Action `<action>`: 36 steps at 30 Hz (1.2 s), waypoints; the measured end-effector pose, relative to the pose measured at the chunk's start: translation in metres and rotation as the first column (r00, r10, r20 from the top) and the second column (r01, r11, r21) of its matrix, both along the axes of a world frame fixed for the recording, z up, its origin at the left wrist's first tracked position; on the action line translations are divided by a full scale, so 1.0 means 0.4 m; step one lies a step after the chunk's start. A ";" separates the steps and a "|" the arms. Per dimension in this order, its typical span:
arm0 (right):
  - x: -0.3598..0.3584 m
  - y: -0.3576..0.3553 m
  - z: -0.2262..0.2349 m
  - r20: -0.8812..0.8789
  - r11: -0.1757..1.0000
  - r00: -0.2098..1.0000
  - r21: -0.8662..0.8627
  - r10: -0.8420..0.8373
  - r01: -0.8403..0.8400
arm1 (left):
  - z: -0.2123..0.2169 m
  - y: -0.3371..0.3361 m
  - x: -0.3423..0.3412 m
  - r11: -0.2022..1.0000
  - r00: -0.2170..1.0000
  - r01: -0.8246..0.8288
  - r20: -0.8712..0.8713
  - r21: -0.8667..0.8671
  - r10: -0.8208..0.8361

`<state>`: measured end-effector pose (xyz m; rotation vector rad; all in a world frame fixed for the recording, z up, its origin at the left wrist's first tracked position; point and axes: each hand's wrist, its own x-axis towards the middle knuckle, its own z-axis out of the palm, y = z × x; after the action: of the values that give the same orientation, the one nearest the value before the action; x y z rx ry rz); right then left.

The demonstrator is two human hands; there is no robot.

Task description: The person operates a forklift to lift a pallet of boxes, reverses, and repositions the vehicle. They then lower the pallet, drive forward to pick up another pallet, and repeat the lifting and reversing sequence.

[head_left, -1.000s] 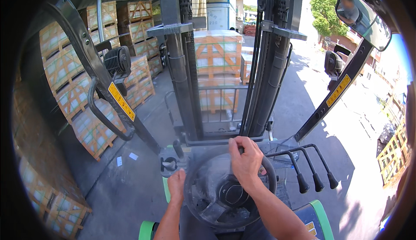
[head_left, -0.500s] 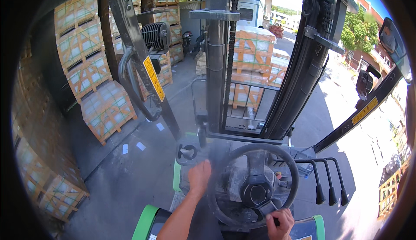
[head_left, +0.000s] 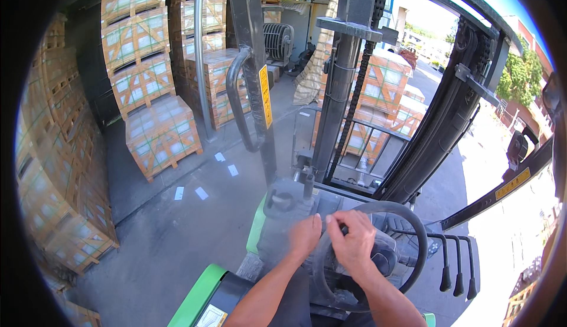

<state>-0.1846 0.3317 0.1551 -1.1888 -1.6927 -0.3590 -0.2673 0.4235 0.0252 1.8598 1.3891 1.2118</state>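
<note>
I sit at a forklift's black steering wheel (head_left: 423, 238). My right hand (head_left: 353, 241) is closed around the spinner knob (head_left: 344, 229), which is now at the wheel's upper left. Just left of the rim, my left hand (head_left: 304, 238) is closed with the thumb on top; whatever it grips, if anything, is hidden. The two hands nearly touch. Beyond the dashboard rise the dark mast columns (head_left: 339, 90). Three black control levers (head_left: 459, 268) stand right of the wheel, apart from both hands.
Crated pallets (head_left: 136, 61) are stacked high at the left, with one lower crate (head_left: 162, 138) in front. More wrapped crates (head_left: 378, 85) stand beyond the mast. Papers (head_left: 201, 193) lie on the floor. A grab handle (head_left: 236, 99) is on the left pillar; a metal pole (head_left: 204, 61) stands beyond it.
My right hand has swung the knob from the wheel's lower right to its upper left. The left hand sits further right. The surroundings have shifted rightward in view.
</note>
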 end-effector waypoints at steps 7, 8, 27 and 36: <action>0.013 -0.313 -0.212 0.119 0.976 0.990 -0.209 0.079 -0.052 | -0.029 0.077 -0.011 0.997 0.999 0.012 -0.041 0.076 -0.009; 0.045 -0.337 -0.221 0.099 0.975 0.994 -0.220 0.042 -0.019 | -0.031 0.088 -0.011 0.997 0.999 0.003 -0.042 0.081 0.001; 0.166 -0.277 -0.224 -0.017 0.971 0.980 -0.140 -0.196 0.192 | -0.026 0.222 -0.024 0.999 0.996 -0.010 0.088 0.041 0.006; 0.277 -0.189 -0.164 -0.189 0.888 0.871 -0.180 -0.454 0.423 | -0.029 0.282 -0.018 0.998 0.996 0.003 0.088 0.060 -0.008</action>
<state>-0.0740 0.2560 0.0896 -1.6559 -1.2525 -0.3729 -0.2747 0.5363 0.0137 1.8254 1.3128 1.3304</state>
